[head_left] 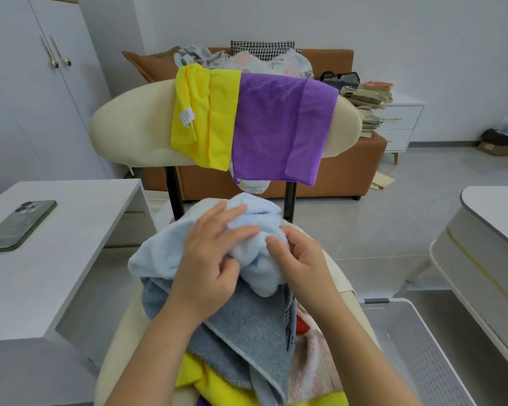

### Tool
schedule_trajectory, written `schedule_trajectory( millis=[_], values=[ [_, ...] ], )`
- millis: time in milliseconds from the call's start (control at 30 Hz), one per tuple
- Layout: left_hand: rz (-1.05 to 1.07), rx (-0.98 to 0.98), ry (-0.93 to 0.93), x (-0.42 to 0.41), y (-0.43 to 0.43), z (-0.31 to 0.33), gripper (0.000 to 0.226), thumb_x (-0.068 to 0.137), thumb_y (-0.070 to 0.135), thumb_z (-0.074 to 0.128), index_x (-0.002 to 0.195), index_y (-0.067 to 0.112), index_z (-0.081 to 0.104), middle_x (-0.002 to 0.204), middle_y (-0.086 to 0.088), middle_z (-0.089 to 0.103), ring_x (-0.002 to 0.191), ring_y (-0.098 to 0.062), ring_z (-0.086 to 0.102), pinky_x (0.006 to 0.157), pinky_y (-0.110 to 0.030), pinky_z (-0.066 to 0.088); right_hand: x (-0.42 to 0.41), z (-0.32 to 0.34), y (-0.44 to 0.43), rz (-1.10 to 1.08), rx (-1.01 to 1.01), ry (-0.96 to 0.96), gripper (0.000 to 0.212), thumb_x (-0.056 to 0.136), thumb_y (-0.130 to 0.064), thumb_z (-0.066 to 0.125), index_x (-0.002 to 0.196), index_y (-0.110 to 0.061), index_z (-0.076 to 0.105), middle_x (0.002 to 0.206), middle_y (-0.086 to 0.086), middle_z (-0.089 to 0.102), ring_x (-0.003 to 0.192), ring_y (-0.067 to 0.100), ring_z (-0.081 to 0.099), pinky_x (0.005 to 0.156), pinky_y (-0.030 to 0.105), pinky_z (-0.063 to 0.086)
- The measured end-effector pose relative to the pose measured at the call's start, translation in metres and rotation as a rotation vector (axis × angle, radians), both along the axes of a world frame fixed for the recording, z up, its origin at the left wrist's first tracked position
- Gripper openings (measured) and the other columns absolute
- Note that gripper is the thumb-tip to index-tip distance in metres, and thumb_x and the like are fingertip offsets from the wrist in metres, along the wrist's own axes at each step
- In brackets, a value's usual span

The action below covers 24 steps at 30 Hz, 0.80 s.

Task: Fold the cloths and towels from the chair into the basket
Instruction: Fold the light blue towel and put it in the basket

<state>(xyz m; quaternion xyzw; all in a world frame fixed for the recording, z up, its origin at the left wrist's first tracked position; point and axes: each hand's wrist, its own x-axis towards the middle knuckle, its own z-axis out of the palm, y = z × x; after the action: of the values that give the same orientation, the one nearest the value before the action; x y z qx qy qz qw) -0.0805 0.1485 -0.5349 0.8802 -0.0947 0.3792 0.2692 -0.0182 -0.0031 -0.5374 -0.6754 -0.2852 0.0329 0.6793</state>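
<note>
Head view: I see left hand [208, 259], right hand [299, 259], fingers of both grasping bunched light blue towel [165, 247] over grey towel [247, 326] on seat; yellow cloth [206, 121], purple cloth [276, 127] draped over back of chair [123, 130]; basket [417, 347] lower right.

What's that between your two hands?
A bunched light blue towel, held by the left hand and right hand, over a grey towel. The head view shows it.

Light blue towel [255, 230] bunched atop the pile mid chair seat [118, 356], left hand [206, 259] & right hand [302, 259] gripping it. Grey-blue towel [247, 326] under it. Tagged yellow cloth [206, 121] + purple cloth [276, 127] draped over the backrest's top edge. White perforated basket [428, 364] just right of the seat.
</note>
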Motion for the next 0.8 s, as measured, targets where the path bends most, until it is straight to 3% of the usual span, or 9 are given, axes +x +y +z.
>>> schedule_trajectory(
  millis=[100, 167, 233, 333, 467, 567, 667, 733, 800],
  values=[
    [0.101, -0.027, 0.055, 0.000, -0.003, -0.008, 0.018, 0.079, 0.024, 0.049, 0.095, 0.022, 0.058, 0.116, 0.004, 0.058, 0.116, -0.014, 0.050, 0.097, -0.034, 0.040, 0.003, -0.001, -0.008, 0.030, -0.072, 0.021, 0.028, 0.076, -0.030, 0.070, 0.084, -0.006, 0.059, 0.074, -0.002, 0.058, 0.068, 0.007, 0.050, 0.063, 0.024, 0.042],
    [0.192, -0.290, 0.008, -0.004, -0.006, -0.004, 0.014, 0.081, 0.024, 0.046, 0.091, 0.019, 0.055, 0.095, 0.006, 0.060, 0.091, -0.005, 0.054, 0.083, -0.016, 0.042, 0.009, -0.002, -0.019, 0.062, -0.297, -0.097, 0.029, 0.071, -0.024, 0.080, 0.093, -0.021, 0.062, 0.080, -0.012, 0.061, 0.072, 0.000, 0.054, 0.065, 0.016, 0.043],
    [0.322, -0.505, -0.050, -0.005, -0.004, 0.001, 0.007, 0.085, 0.015, 0.045, 0.085, 0.014, 0.053, 0.076, 0.008, 0.055, 0.070, 0.002, 0.049, 0.065, -0.006, 0.038, 0.017, -0.005, -0.028, 0.030, -0.446, -0.230, 0.023, 0.074, -0.016, 0.076, 0.086, -0.031, 0.062, 0.070, -0.016, 0.058, 0.065, 0.000, 0.050, 0.059, 0.017, 0.038],
    [0.468, -0.588, -0.023, -0.005, 0.001, 0.002, 0.012, 0.090, 0.002, 0.050, 0.080, 0.007, 0.052, 0.066, 0.001, 0.051, 0.061, 0.001, 0.046, 0.056, -0.008, 0.036, 0.022, -0.007, -0.035, -0.020, -0.313, -0.164, 0.013, 0.078, -0.015, 0.065, 0.072, -0.026, 0.064, 0.065, -0.017, 0.058, 0.063, -0.004, 0.048, 0.058, 0.018, 0.038],
    [0.487, -0.424, -0.088, -0.004, 0.001, 0.003, 0.018, 0.082, -0.011, 0.051, 0.088, 0.004, 0.058, 0.085, -0.002, 0.058, 0.073, -0.003, 0.047, 0.073, -0.004, 0.036, 0.025, 0.001, -0.038, -0.010, 0.081, 0.137, 0.015, 0.072, -0.014, 0.059, 0.075, -0.025, 0.068, 0.073, -0.013, 0.064, 0.071, 0.003, 0.054, 0.063, 0.016, 0.043],
    [0.400, -0.220, -0.113, -0.005, -0.001, 0.009, 0.036, 0.067, -0.015, 0.042, 0.089, 0.005, 0.062, 0.096, -0.001, 0.060, 0.093, -0.016, 0.053, 0.086, -0.022, 0.039, 0.025, 0.004, -0.034, 0.034, 0.183, 0.205, 0.015, 0.068, -0.018, 0.066, 0.077, -0.029, 0.067, 0.077, -0.008, 0.063, 0.072, 0.008, 0.053, 0.064, 0.022, 0.043],
    [0.257, -0.070, -0.010, -0.012, -0.010, 0.022, 0.040, 0.066, 0.006, 0.037, 0.097, 0.016, 0.061, 0.099, 0.007, 0.063, 0.097, -0.016, 0.058, 0.105, -0.050, 0.029, 0.016, 0.014, -0.030, 0.004, 0.198, 0.153, 0.025, 0.063, -0.027, 0.071, 0.086, -0.025, 0.063, 0.081, -0.004, 0.063, 0.075, 0.011, 0.055, 0.064, 0.022, 0.046],
    [0.158, -0.063, 0.078, -0.015, -0.022, 0.038, 0.035, 0.073, 0.028, 0.043, 0.106, 0.026, 0.056, 0.094, 0.017, 0.061, 0.090, -0.003, 0.057, 0.115, -0.051, 0.012, 0.008, 0.030, -0.031, -0.037, 0.169, 0.084, 0.030, 0.067, -0.018, 0.072, 0.095, -0.021, 0.061, 0.085, -0.006, 0.065, 0.077, 0.008, 0.058, 0.065, 0.021, 0.048],
    [0.126, 0.013, 0.155, -0.014, -0.034, 0.054, 0.037, 0.076, 0.047, 0.047, 0.108, 0.031, 0.055, 0.091, 0.017, 0.060, 0.085, 0.000, 0.055, 0.117, -0.043, 0.011, 0.001, 0.052, -0.031, -0.068, 0.139, -0.008, 0.032, 0.074, -0.005, 0.070, 0.102, -0.016, 0.058, 0.088, -0.006, 0.064, 0.077, 0.003, 0.059, 0.066, 0.018, 0.049]
  ],
)
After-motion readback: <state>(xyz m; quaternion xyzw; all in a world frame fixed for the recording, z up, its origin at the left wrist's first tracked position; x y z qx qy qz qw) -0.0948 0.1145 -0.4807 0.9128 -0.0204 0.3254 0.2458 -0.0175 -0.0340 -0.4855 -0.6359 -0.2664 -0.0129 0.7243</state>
